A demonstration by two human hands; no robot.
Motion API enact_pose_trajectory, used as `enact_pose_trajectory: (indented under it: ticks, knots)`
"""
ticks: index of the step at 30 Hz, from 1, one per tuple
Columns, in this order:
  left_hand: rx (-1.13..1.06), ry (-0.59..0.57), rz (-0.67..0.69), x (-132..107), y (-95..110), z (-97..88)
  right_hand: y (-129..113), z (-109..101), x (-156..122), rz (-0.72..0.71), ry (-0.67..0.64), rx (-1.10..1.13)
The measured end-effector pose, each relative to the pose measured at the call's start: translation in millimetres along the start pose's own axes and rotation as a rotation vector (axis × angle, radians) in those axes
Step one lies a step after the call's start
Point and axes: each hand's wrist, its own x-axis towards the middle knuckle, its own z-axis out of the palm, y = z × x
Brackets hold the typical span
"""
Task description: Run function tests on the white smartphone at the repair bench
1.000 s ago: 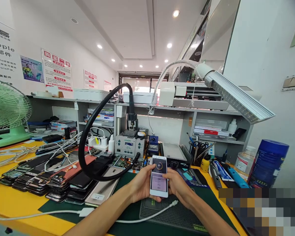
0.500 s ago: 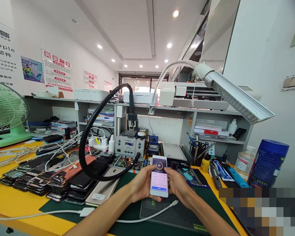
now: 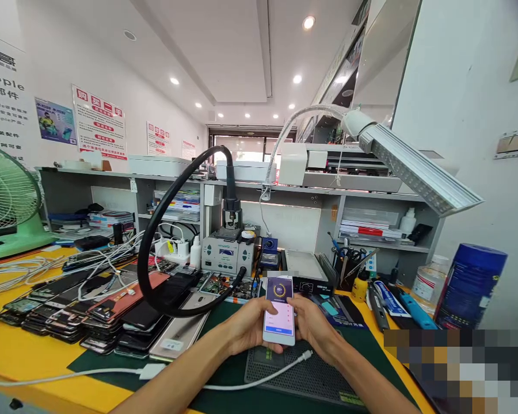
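Note:
A white smartphone (image 3: 278,338) is held upright between my two hands, its lit screen facing me. The screen shows a purple top with a round gauge, a pale list and a blue bar at the bottom. My left hand (image 3: 249,325) wraps the phone's left side, with the thumb over the screen. On the other side my right hand (image 3: 315,325) grips the phone, its thumb by the upper right edge. Below the phone lies a dark textured pad (image 3: 302,376) on a green mat (image 3: 224,391). A white charging cable (image 3: 259,384) crosses in front, its plug loose on the pad.
Stacks of phones and phone parts (image 3: 99,313) fill the left. A thick black hose (image 3: 144,259) loops from the hot-air station (image 3: 227,256). A lamp (image 3: 418,167) hangs at right above a tool cup (image 3: 349,267), a bottle (image 3: 431,279) and a blue canister (image 3: 472,287).
My left thumb has moved down and inward over the phone's screen. The gauge number on the screen has changed, and the list looks shorter or scrolled.

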Motion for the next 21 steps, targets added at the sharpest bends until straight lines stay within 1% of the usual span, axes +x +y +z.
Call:
enact_pose_trajectory:
  ticks: [4,7,10,15,21]
  knots:
    - [-0.033,-0.032,-0.048,2.1,0.3,-2.3,-0.6,1.1,0.7,0.013,0.017,0.016]
    - [-0.051,-0.052,-0.043,3.4,0.3,-3.6,-2.0,1.7,0.1,0.022,0.016,0.016]
    - [-0.056,-0.048,-0.037,3.4,0.7,-3.0,-4.7,3.3,-2.1,0.031,0.009,0.021]
    - [-0.066,-0.047,-0.038,2.5,1.7,-1.3,-8.3,6.0,-4.9,0.039,0.034,0.016]
    - [-0.054,-0.054,-0.03,0.7,1.4,-0.8,-6.0,3.8,-2.6,0.036,0.019,0.028]
